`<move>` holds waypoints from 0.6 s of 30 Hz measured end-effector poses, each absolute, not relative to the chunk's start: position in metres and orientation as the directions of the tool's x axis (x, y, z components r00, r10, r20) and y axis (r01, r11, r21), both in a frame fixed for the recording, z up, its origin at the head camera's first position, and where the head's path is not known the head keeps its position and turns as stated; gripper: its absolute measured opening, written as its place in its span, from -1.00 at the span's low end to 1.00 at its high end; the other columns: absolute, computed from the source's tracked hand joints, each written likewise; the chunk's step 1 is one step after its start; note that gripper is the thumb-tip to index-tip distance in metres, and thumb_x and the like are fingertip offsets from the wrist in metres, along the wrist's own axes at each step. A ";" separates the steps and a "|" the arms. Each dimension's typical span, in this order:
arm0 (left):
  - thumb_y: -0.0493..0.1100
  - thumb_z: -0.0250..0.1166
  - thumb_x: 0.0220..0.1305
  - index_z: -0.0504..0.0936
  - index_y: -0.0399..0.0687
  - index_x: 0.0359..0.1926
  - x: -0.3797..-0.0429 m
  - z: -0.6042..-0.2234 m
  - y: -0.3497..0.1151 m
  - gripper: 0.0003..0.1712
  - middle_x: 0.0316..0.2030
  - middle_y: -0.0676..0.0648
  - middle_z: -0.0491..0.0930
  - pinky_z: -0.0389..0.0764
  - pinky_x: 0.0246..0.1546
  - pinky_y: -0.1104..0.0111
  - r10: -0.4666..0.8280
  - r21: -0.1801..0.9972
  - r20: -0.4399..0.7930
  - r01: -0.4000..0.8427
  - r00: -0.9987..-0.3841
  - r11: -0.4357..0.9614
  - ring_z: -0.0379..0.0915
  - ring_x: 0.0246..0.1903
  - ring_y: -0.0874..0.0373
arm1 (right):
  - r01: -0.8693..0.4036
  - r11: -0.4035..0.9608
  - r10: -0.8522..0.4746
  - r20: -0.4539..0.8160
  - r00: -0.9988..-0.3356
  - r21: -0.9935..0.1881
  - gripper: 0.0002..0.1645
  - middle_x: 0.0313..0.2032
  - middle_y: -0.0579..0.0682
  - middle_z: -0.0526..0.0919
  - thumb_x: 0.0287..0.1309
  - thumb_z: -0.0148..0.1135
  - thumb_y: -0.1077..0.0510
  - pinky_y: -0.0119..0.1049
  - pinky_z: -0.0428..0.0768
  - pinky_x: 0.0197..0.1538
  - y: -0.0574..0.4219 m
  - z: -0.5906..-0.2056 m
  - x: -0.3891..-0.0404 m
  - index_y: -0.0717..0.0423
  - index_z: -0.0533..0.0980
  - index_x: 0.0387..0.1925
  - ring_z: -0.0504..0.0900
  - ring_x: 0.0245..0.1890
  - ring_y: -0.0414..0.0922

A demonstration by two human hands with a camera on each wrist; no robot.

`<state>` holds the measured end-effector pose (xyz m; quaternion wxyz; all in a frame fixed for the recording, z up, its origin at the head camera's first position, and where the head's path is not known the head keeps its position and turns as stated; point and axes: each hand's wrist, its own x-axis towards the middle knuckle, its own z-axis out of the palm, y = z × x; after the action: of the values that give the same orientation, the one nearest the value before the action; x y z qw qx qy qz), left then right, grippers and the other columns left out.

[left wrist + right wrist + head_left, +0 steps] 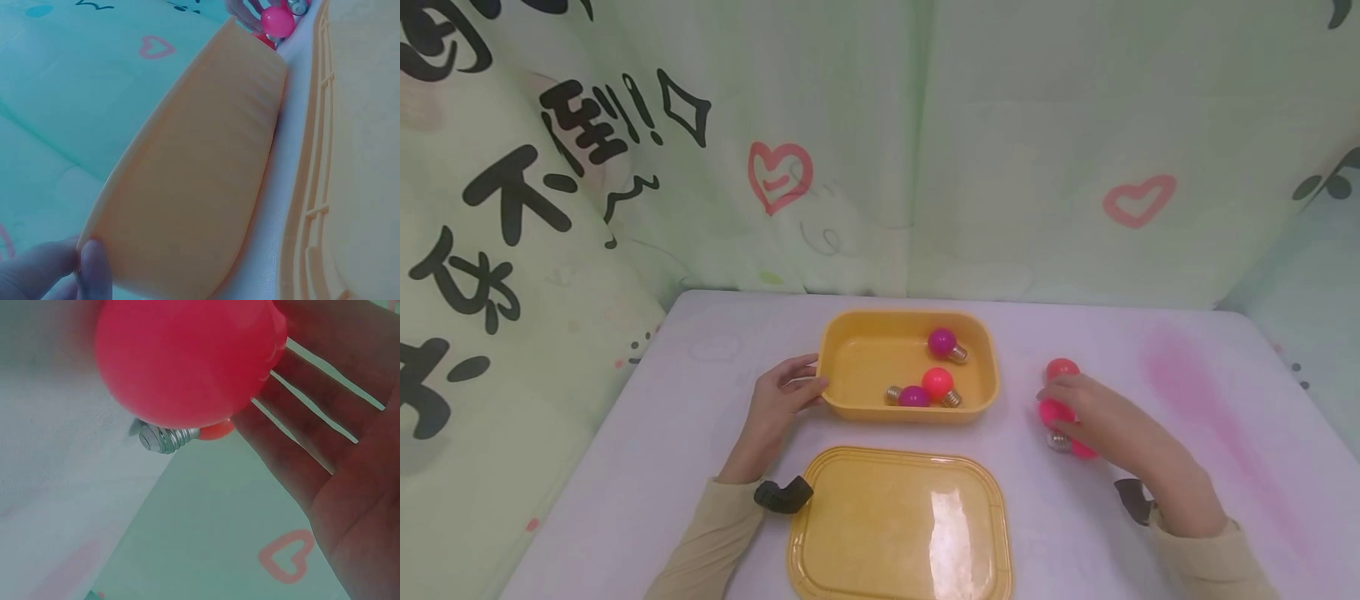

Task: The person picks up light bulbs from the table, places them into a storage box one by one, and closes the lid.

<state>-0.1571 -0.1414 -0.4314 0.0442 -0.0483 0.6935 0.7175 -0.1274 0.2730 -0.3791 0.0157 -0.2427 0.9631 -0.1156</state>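
My left hand (782, 390) pinches the left rim of a yellow plastic box (865, 413) between thumb and fingers; the left wrist view shows the tips on its edge. Inside the box lie a purple bulb (942, 342), a pink bulb (937, 382) and another purple bulb (914, 396). To the right of the box, my right hand (1108, 425) has its thumb and fingers around a pink light bulb (1055, 412). A reddish bulb (1063, 367) lies just beyond the fingers. Another pink bulb (1083, 450) is partly hidden under the hand.
A yellow lid (880, 521) lies flat in front of the box, near my left forearm. The table (1037, 533) has a white cover with a pink stain at the right. Printed cloth (1000, 167) hangs behind and on the sides.
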 end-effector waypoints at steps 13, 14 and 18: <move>-0.33 0.38 0.24 0.51 -0.25 0.23 -0.157 -0.432 -0.142 -0.47 0.01 -0.25 0.52 0.74 -0.20 0.37 -0.001 0.991 -0.124 -0.124 -0.992 -0.045 0.62 -0.20 0.21 | -0.457 0.856 -0.469 0.008 -0.883 -0.242 -0.62 -0.20 0.02 0.62 -0.07 0.54 0.27 0.04 0.69 -0.02 0.270 -0.385 -0.132 0.18 0.64 -0.14 0.58 -0.14 0.02; -0.33 0.38 0.23 0.51 -0.25 0.23 -0.157 -0.432 -0.142 -0.47 0.01 -0.25 0.52 0.74 -0.20 0.37 0.000 0.991 -0.124 -0.124 -0.992 -0.045 0.62 -0.20 0.21 | -0.459 0.855 -0.471 0.011 -0.882 -0.240 -0.63 -0.20 0.02 0.62 -0.07 0.54 0.27 0.04 0.69 -0.01 0.270 -0.385 -0.132 0.18 0.64 -0.15 0.58 -0.14 0.02; -0.33 0.38 0.24 0.51 -0.24 0.23 -0.157 -0.432 -0.142 -0.47 0.02 -0.28 0.52 0.74 -0.20 0.37 0.002 0.991 -0.124 -0.124 -0.992 -0.046 0.62 -0.20 0.20 | -0.476 0.848 -0.483 0.029 -0.875 -0.232 -0.64 -0.21 0.02 0.63 -0.08 0.55 0.28 0.04 0.68 -0.01 0.269 -0.383 -0.134 0.19 0.65 -0.17 0.59 -0.14 0.03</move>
<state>-0.1574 -0.1420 -0.4323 0.0436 -0.0443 0.6895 0.7217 -0.1338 0.2691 -0.3830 0.0154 -0.2495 0.9612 -0.1166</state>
